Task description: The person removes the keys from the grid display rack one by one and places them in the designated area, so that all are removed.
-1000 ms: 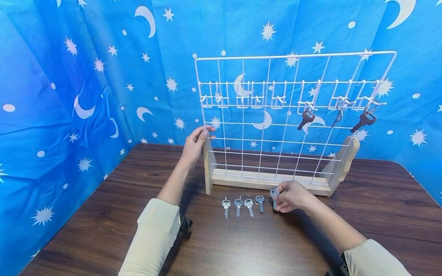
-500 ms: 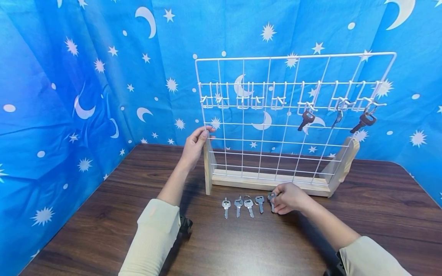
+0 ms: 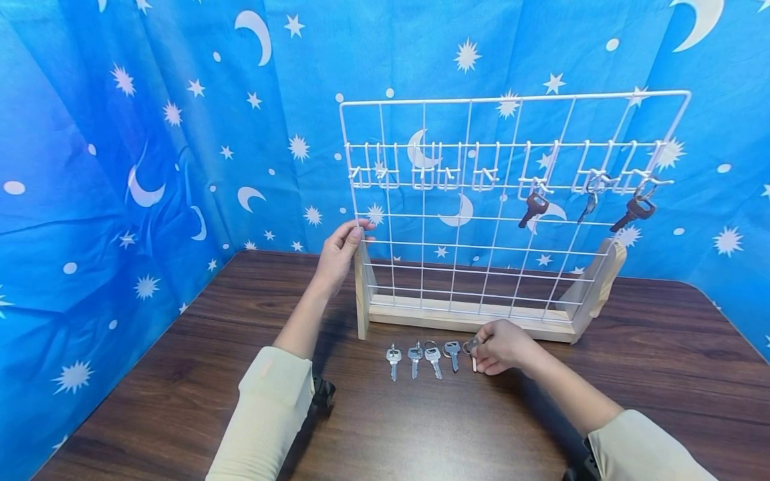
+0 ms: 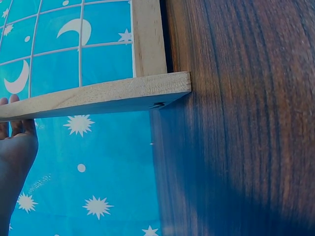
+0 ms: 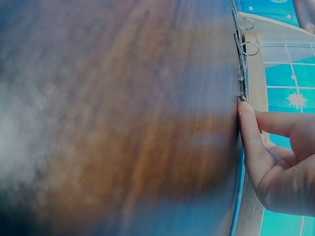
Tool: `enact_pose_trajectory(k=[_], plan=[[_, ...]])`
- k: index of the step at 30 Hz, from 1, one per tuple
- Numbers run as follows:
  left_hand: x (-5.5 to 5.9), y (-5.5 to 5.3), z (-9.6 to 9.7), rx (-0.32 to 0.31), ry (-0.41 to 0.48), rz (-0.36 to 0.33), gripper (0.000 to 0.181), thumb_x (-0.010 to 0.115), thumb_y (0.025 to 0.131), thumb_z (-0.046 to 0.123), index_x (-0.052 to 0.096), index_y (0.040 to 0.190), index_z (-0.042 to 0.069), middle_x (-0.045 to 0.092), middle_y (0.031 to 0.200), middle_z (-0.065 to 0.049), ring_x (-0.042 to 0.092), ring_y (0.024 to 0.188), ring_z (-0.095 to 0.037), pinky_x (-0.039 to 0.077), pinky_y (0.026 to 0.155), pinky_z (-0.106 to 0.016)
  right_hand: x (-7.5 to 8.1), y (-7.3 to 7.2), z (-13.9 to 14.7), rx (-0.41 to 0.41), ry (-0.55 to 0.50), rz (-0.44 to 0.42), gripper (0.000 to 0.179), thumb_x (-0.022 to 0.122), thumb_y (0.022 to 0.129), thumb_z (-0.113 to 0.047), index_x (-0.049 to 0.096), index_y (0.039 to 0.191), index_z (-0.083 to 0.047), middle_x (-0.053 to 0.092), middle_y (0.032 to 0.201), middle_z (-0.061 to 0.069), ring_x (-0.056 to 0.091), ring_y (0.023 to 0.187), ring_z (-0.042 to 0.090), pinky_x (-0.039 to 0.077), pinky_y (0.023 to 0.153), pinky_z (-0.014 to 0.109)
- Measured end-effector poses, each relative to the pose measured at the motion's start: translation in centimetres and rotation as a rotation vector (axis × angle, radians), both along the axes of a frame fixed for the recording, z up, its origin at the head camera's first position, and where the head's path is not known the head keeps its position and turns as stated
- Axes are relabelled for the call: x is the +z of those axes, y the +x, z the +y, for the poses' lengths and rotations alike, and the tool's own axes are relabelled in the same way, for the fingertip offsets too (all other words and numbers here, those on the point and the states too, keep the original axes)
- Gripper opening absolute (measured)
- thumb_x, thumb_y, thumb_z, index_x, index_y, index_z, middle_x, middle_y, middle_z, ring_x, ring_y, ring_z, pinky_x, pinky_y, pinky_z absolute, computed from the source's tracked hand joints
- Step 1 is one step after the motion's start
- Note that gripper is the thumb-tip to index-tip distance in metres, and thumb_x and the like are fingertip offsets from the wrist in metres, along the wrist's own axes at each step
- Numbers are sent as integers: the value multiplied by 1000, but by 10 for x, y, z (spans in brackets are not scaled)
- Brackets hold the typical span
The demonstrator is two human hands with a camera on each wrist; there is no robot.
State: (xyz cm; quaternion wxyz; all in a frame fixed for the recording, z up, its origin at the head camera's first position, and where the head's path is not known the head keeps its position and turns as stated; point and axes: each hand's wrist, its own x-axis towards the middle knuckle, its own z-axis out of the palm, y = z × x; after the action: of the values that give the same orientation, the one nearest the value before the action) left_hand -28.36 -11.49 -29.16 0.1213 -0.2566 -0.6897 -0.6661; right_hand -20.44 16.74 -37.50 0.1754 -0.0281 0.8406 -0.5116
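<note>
My right hand [image 3: 505, 346] pinches a silver key [image 3: 474, 355] with a ring, low over the table at the right end of a row of keys. In the right wrist view, the thumb [image 5: 252, 132] and index finger meet at the key's edge, which hides most of it. My left hand [image 3: 337, 259] holds the top of the left wooden upright [image 3: 362, 290] of a wire-grid key rack; the fingertips reach behind it. To the left of the pinched key lie several silver keys, among them a key [image 3: 452, 354] with its ring flat beside it and a leftmost key [image 3: 394, 364].
White hooks [image 3: 446, 175] line the upper part of the rack. On the right-hand hooks hang a dark key [image 3: 533, 208], a silver key [image 3: 589, 202] and another dark key [image 3: 636, 210]. The rack's wooden base [image 3: 421, 311] stands just behind the row. A blue curtain [image 3: 180, 167] surrounds the table.
The right hand has shifted slightly left, bringing its key closer to the row. That key has turned from showing its flat side to nearly edge-on. The left hand has stayed put.
</note>
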Motion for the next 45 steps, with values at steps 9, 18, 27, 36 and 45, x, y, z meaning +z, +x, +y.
enact_pose_trajectory(k=[9,18,27,36,45], plan=[[-11,-14,-3,0,14,1,35,39,101,13,45,125,-11,53,122,-26,52,109,-44,41,97,-39,-2,-1,-1,-17,25,5,8,57,84,6,52,79,6,60,63,9,61,53,14,55,53,31],[-20,-23,-4,21,-1,20,39,42,100,25,50,124,-4,56,120,-18,57,106,-33,43,95,-35,-2,-1,-2,-61,50,-3,4,57,82,6,53,81,6,59,62,9,60,51,13,55,51,30],[-19,-22,-4,15,1,22,41,42,100,24,47,125,-7,56,121,-19,59,104,-28,43,95,-35,-2,-2,-3,-70,88,2,5,58,82,6,53,80,6,60,61,9,61,51,14,55,50,30],[-19,-23,-4,5,16,26,37,41,100,22,49,124,-6,54,121,-24,57,105,-32,44,94,-35,0,0,-6,-88,180,43,12,63,79,4,52,81,4,61,59,8,62,52,17,55,49,31],[-9,-12,-2,-19,22,-5,35,39,101,13,45,125,-12,51,123,-28,48,111,-47,41,97,-40,22,7,5,-107,305,233,4,60,79,1,58,81,4,61,58,6,61,51,16,53,47,27]])
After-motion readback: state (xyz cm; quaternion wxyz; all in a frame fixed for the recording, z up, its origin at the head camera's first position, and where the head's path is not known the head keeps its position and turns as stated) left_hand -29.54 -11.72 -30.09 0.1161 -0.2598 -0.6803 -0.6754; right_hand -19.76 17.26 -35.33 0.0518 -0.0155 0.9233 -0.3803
